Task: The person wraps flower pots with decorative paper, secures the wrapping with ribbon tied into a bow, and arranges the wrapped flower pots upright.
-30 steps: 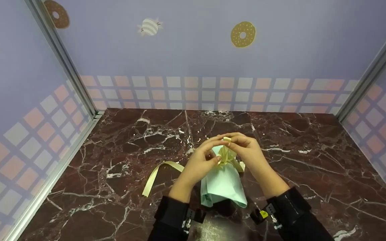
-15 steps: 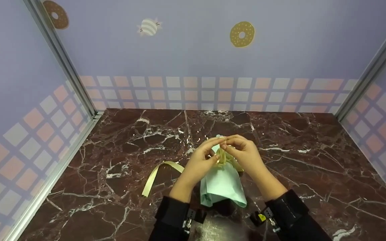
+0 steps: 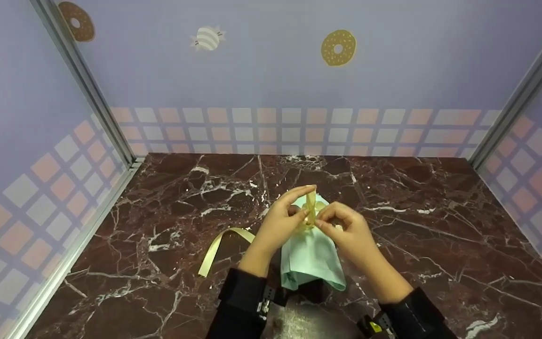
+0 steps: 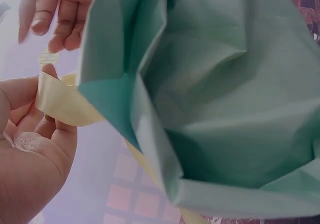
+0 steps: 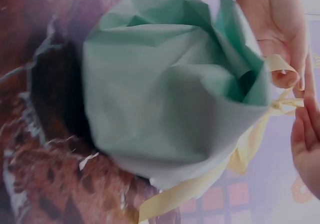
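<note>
A mint-green paper package [image 3: 312, 256], gathered at its far end, bears a pale yellow ribbon [image 3: 311, 207] around the gather. My left hand [image 3: 281, 220] grips an upright strip of that ribbon, index finger at its top and thumb lower down. In the left wrist view, the ribbon [image 4: 70, 103] curves as a loop over the fingers of my left hand [image 4: 37, 144]. My right hand [image 3: 350, 231] pinches the ribbon by its knot with thumb and index finger. The right wrist view shows the knot [image 5: 281, 104] near the fingertips of my right hand [image 5: 309, 141].
A loose tail of the ribbon [image 3: 214, 249] curves on the dark marbled table [image 3: 167, 292] left of the package. Small white scraps [image 3: 265, 195] are scattered behind the hands. Patterned lilac panels [image 3: 271, 70] enclose the table at the back and sides.
My right hand has come down and nearer from the ribbon's top to the knot. The left hand stays nearly in place, and the ribbon strip now stands upright beside its fingers.
</note>
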Demonstrator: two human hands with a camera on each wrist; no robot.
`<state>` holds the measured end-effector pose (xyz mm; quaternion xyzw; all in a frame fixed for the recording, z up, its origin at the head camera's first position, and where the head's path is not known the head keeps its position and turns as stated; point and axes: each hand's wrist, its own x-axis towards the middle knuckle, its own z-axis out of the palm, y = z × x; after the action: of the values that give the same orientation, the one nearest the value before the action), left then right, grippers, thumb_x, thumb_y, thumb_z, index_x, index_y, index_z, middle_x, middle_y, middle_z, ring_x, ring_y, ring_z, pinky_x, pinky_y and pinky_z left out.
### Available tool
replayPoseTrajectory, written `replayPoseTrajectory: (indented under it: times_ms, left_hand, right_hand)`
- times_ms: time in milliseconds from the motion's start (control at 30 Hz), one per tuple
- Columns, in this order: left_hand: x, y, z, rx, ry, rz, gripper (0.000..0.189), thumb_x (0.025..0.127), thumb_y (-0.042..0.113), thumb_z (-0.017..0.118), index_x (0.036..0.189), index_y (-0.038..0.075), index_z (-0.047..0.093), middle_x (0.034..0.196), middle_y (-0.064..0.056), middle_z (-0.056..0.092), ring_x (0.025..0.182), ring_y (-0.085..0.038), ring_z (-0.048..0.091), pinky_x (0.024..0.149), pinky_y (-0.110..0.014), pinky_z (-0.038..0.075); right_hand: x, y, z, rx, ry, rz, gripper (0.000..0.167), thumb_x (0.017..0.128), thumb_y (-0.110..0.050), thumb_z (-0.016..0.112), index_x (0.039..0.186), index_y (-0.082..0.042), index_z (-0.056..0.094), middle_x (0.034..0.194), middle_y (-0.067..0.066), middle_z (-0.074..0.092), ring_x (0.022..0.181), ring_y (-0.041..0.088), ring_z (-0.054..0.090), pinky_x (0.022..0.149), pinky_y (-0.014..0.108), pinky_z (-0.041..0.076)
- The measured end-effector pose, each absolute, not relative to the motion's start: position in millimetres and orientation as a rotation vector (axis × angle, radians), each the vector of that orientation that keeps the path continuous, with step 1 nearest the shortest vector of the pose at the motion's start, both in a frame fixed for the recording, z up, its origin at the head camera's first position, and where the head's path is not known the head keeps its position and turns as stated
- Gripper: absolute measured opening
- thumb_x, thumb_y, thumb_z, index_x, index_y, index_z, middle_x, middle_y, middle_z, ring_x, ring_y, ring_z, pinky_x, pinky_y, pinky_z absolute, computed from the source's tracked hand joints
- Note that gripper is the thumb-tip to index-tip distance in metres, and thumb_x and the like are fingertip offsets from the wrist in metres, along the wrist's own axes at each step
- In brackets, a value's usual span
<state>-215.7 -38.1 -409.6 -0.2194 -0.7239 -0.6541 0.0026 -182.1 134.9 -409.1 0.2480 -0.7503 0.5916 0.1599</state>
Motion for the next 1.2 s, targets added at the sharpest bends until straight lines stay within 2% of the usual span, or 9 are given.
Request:
replayPoseTrajectory:
  times_ms: [100, 267, 433, 600, 767, 867, 967, 1067, 1200]
  left_hand:
    - [-217.6, -38.1, -408.0, -0.671, -2.263, -2.083, 0.05, 0.092, -0.007, 0.058, 0.137, 0.014, 0.057, 0.143, -0.001, 0.048, 0.071, -0.013, 0.058, 0.059, -0.021, 0.05]
    - [-218.2, -37.4, -405.9, -0.642, -2.219, -2.159, 0.049, 0.094, -0.006, 0.056, 0.138, 0.014, 0.056, 0.145, -0.004, 0.045, 0.088, -0.023, 0.064, 0.073, -0.031, 0.057]
    - [-217.7, -35.9, -406.5, -0.626, -2.153, -2.266, 0.049, 0.095, -0.007, 0.054, 0.139, 0.013, 0.055, 0.147, -0.005, 0.042, 0.089, -0.024, 0.065, 0.073, -0.035, 0.059]
    - [-216.3, -35.8, -406.9, -0.596, -2.096, -2.37, 0.048, 0.096, -0.006, 0.053, 0.141, 0.011, 0.053, 0.128, -0.018, 0.053, 0.081, -0.021, 0.067, 0.068, -0.032, 0.058]
    - [-217.6, -37.8, -407.9, -0.583, -2.077, -2.376, 0.048, 0.095, -0.006, 0.053, 0.141, 0.009, 0.052, 0.119, -0.018, 0.057, 0.084, -0.021, 0.067, 0.075, -0.034, 0.058]
    - [-218.7, -39.9, -408.5, -0.565, -2.081, -2.328, 0.047, 0.095, -0.007, 0.054, 0.139, 0.008, 0.054, 0.118, -0.016, 0.058, 0.084, -0.019, 0.065, 0.074, -0.028, 0.056]
    - [-219.4, -41.8, -410.2, -0.545, -2.032, -2.33, 0.045, 0.093, -0.009, 0.055, 0.137, 0.003, 0.055, 0.122, -0.017, 0.057, 0.085, -0.017, 0.064, 0.075, -0.025, 0.055]
    - [-219.7, -42.3, -412.1, -0.545, -1.967, -2.363, 0.046, 0.091, -0.012, 0.056, 0.136, -0.003, 0.053, 0.134, -0.016, 0.051, 0.088, -0.015, 0.063, 0.081, -0.029, 0.055]
    - [-219.2, -40.7, -413.3, -0.55, -1.941, -2.387, 0.049, 0.088, -0.015, 0.057, 0.136, -0.004, 0.053, 0.134, -0.018, 0.052, 0.086, -0.015, 0.064, 0.083, -0.032, 0.056]
  right_hand:
    - [-175.6, 134.3, -412.3, 0.853, -2.214, 1.474, 0.01, 0.085, 0.006, 0.069, 0.08, -0.003, 0.069, 0.096, 0.012, 0.068, 0.094, 0.025, 0.062, 0.086, 0.032, 0.049]
    - [-184.7, 139.6, -436.2, 1.015, -2.254, 1.169, 0.004, 0.087, -0.011, 0.072, 0.088, -0.013, 0.075, 0.114, 0.003, 0.067, 0.112, 0.026, 0.055, 0.095, 0.05, 0.044]
    - [-183.2, 136.9, -439.0, 1.028, -2.398, 1.017, 0.025, 0.085, -0.021, 0.074, 0.109, -0.015, 0.075, 0.133, 0.007, 0.059, 0.133, 0.032, 0.038, 0.106, 0.062, 0.027]
    - [-183.4, 137.8, -440.1, 1.038, -2.536, 1.072, 0.047, 0.085, -0.028, 0.073, 0.128, -0.012, 0.065, 0.144, 0.008, 0.05, 0.144, 0.036, 0.018, 0.111, 0.064, 0.008]
    - [-185.0, 143.4, -441.2, 1.107, -2.488, 1.308, 0.048, 0.086, -0.018, 0.072, 0.131, -0.004, 0.061, 0.143, 0.008, 0.05, 0.146, 0.037, 0.011, 0.114, 0.059, -0.002]
    - [-184.6, 147.4, -440.7, 1.086, -2.403, 1.523, 0.04, 0.087, -0.01, 0.071, 0.126, -0.003, 0.064, 0.138, 0.008, 0.055, 0.145, 0.034, 0.016, 0.115, 0.057, 0.006]
    - [-183.4, 150.9, -438.8, 0.985, -2.304, 1.74, 0.032, 0.086, -0.002, 0.07, 0.118, -0.001, 0.069, 0.129, 0.009, 0.061, 0.141, 0.028, 0.031, 0.114, 0.049, 0.023]
    - [-182.4, 153.7, -436.9, 0.876, -2.171, 1.905, 0.025, 0.085, 0.005, 0.068, 0.109, 0.005, 0.071, 0.12, 0.016, 0.064, 0.129, 0.024, 0.044, 0.107, 0.037, 0.038]
    - [-182.2, 155.3, -435.8, 0.773, -1.973, 2.11, 0.019, 0.084, 0.011, 0.066, 0.103, 0.01, 0.071, 0.114, 0.018, 0.063, 0.114, 0.022, 0.054, 0.094, 0.029, 0.049]
